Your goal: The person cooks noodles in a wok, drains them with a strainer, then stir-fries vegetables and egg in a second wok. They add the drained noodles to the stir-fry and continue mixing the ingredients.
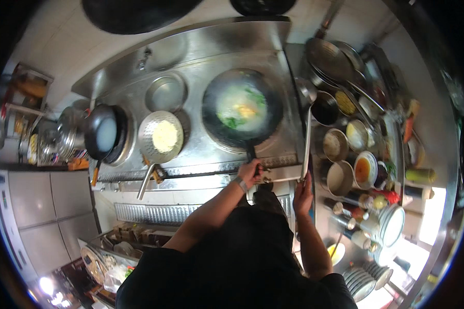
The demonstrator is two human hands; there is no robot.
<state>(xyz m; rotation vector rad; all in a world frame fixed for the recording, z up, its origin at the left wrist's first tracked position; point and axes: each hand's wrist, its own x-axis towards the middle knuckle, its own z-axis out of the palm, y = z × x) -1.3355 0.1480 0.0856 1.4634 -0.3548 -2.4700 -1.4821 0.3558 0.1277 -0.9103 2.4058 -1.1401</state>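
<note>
My left hand (249, 174), with a band on its wrist, grips the dark handle of a wok (212, 104) on the steel range. In the wok, leafy greens (232, 123) and something yellow (245, 111) sit in a pale, cloudy liquid. My right hand (303, 197) is closed around the end of a long-handled metal ladle (307, 135). The bowl of the ladle points away from me, beside the containers to the right of the range, and is outside the wok.
Left of the wok, a perforated strainer (146, 136) with pale food rests near a round metal pan (166, 94). A smaller wok (94, 112) holds whitish liquid. On the right counter stand several metal pots (339, 178), a bowl of orange-brown liquid (365, 170), bottles and stacked plates (392, 226).
</note>
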